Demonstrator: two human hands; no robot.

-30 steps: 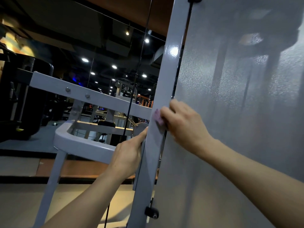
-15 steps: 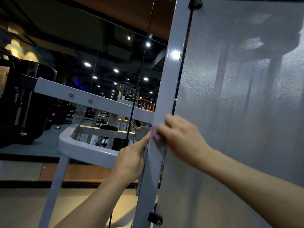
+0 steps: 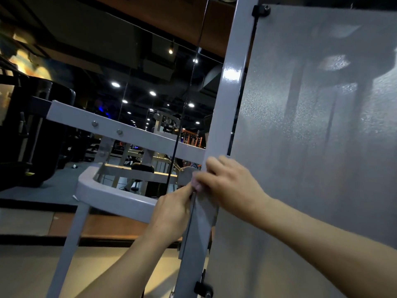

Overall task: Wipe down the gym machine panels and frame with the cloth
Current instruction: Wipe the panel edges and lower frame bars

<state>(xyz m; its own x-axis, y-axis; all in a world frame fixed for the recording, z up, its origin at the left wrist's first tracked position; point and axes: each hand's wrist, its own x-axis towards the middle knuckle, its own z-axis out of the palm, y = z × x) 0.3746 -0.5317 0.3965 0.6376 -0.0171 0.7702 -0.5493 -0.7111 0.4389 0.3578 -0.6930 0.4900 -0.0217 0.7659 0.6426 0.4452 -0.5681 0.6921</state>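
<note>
Lower now, right hand (image 3: 231, 184), cloth (image 3: 196, 183) seemingly under fingers (image 3: 211, 166)

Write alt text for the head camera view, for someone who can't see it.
A person's right hand presses a small pinkish cloth against a grey upright post of a gym machine, while the left hand grips the post just below. A frosted panel fills the right side; the dim gym with ceiling lights lies behind.

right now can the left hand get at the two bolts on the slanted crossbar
Probably yes. The left hand is by the upright post, beside the right hand and its cloth. The bolts sit up the crossbar to its left, with only open air between.
</note>
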